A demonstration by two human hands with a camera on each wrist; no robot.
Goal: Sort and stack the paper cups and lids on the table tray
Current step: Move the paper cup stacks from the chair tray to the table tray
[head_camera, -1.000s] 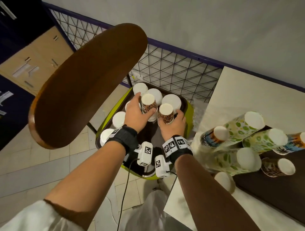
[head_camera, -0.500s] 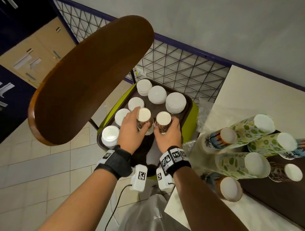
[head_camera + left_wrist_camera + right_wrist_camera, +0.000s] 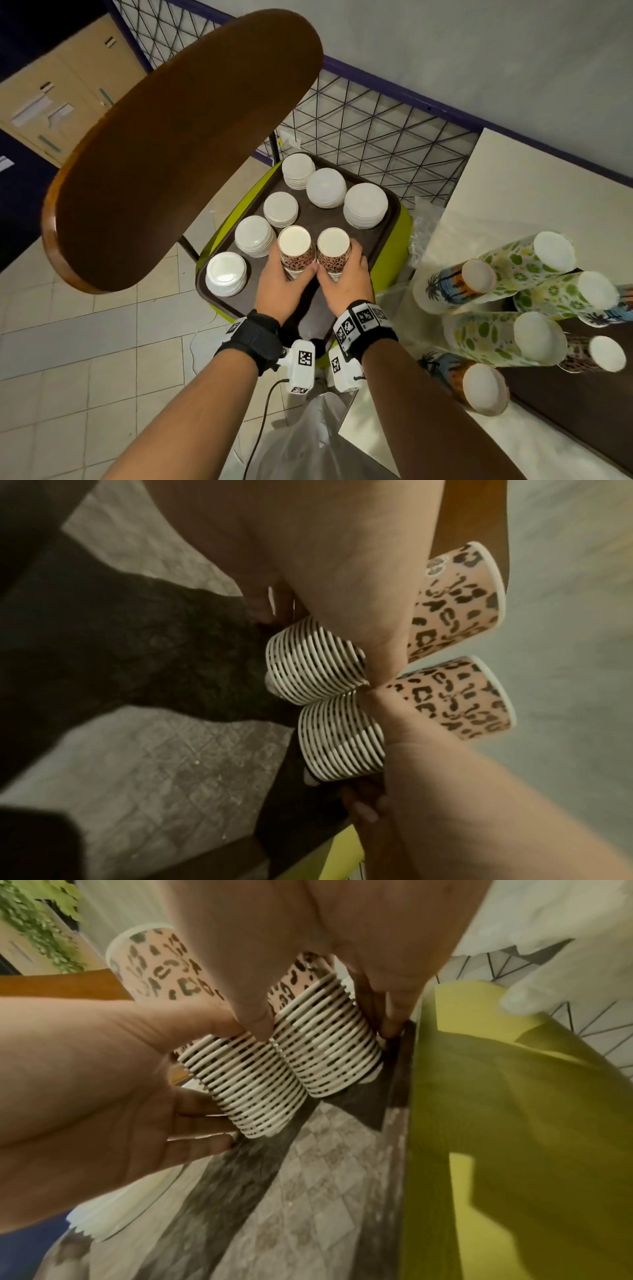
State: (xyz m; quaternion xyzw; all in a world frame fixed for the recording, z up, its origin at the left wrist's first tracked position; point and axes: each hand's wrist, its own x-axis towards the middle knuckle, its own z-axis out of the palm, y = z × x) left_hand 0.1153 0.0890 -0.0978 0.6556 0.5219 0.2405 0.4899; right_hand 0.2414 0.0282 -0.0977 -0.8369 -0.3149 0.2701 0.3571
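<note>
Two upside-down stacks of leopard-print paper cups stand side by side over the dark brown tray. My left hand grips the left stack and my right hand grips the right stack. The thumbs meet between the stacks. In the left wrist view the left stack lies above the right stack. In the right wrist view the right stack and the left stack have their lower rims at or just above the tray. Several white lid stacks fill the tray's far and left parts.
The tray rests on a green chair seat under a brown chair back. To the right, a white table carries tall leaf-print and palm-print cup stacks by another brown tray. A wire grid runs behind.
Both hands have brought the two leopard cup stacks from over the far lid stacks toward me and down to the tray's middle. The grips are unchanged.
</note>
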